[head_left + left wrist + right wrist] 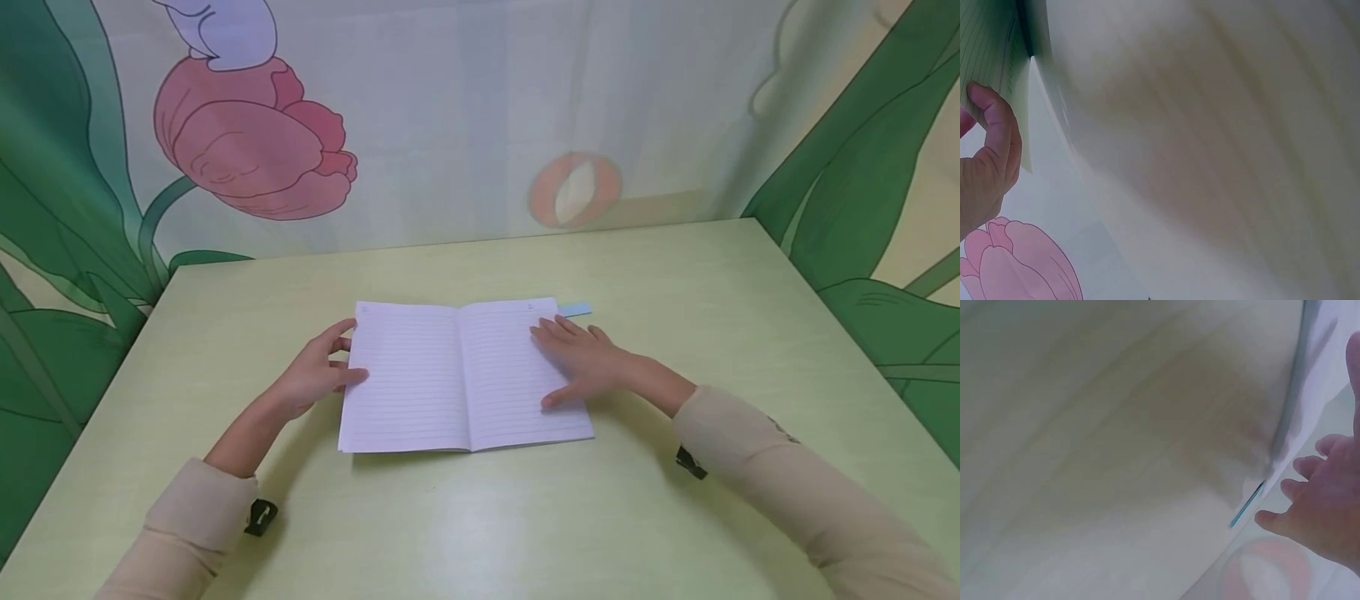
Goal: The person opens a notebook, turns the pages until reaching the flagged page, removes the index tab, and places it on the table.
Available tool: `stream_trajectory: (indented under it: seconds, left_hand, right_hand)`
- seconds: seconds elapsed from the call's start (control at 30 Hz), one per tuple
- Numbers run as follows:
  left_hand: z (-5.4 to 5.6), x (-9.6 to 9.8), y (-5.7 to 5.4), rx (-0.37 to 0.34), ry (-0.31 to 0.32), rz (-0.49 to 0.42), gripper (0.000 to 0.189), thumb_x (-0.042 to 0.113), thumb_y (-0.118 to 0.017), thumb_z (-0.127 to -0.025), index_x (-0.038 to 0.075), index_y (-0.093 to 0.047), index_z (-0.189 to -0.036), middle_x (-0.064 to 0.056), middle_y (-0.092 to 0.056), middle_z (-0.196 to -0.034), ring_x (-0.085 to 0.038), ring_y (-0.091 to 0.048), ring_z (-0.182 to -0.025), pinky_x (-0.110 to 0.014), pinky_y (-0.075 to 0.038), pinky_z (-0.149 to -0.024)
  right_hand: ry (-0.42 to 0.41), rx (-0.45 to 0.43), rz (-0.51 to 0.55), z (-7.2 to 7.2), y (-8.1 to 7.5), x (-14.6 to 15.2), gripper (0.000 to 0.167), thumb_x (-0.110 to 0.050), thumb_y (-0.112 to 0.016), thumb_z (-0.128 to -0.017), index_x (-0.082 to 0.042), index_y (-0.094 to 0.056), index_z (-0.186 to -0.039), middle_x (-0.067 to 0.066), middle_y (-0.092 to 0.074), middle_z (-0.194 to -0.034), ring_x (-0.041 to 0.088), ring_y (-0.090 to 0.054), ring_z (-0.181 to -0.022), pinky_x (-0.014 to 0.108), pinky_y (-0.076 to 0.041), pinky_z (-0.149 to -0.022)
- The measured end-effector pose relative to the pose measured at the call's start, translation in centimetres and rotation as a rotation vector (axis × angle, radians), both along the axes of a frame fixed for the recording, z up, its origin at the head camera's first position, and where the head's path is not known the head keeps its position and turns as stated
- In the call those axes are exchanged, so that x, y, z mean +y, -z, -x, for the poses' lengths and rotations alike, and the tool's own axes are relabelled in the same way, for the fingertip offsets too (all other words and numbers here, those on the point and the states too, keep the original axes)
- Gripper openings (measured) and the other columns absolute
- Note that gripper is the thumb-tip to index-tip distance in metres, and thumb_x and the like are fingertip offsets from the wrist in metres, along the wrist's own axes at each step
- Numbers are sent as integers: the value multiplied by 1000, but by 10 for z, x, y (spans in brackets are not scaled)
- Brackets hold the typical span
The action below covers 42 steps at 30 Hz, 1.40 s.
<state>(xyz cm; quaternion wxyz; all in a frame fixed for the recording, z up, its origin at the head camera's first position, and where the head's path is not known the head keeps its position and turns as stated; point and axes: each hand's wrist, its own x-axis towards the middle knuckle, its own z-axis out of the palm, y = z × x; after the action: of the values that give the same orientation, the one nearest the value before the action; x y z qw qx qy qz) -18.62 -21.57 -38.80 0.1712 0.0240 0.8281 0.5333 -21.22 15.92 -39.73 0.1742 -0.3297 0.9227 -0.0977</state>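
Note:
An open notebook (412, 379) with blank lined pages lies in the middle of the table, its spine running toward the person. My left hand (311, 375) pinches its left edge, thumb on the page and other fingers at and behind the edge; in the left wrist view the fingers (999, 128) are bent at the lined sheet. A shadow shows under the left half's near edge. Across the right page, my right hand (588, 358) rests with fingers spread, thumb lower down. From the top right corner a light blue tab (575, 309) sticks out; the right wrist view shows this tab (1247, 504) edge-on.
The pale wood-grain table (480, 517) runs back to a hanging cloth (450, 125) printed with a pink flower and green leaves. Small black clips (261, 517) hang at both sleeve cuffs.

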Motion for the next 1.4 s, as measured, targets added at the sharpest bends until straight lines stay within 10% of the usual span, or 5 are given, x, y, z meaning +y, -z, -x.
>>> stream_trajectory:
  seconds: [0.3, 1.4]
  left_hand:
    - [0, 0, 0, -22, -1, 13, 79, -6, -60, -83, 3, -11, -145, -24, -35, -127, -29, -54, -93, -30, -49, -71]
    - [-1, 1, 1, -11, -5, 17, 78, -6, -59, -83, 2, -12, -145, -23, -36, -125, -30, -53, -93, -29, -48, -70]
  right_hand:
    - [23, -36, -113, 7, 8, 20, 116, -70, -62, -66, -6, -9, -146, 13, -1, -151, 34, 6, -136, 65, -3, -98]
    - [-12, -15, -9, -3, 9, -16, 107, -69, -55, -73, -9, -4, -147, 11, 1, -151, 31, 6, -136, 63, -2, -99]
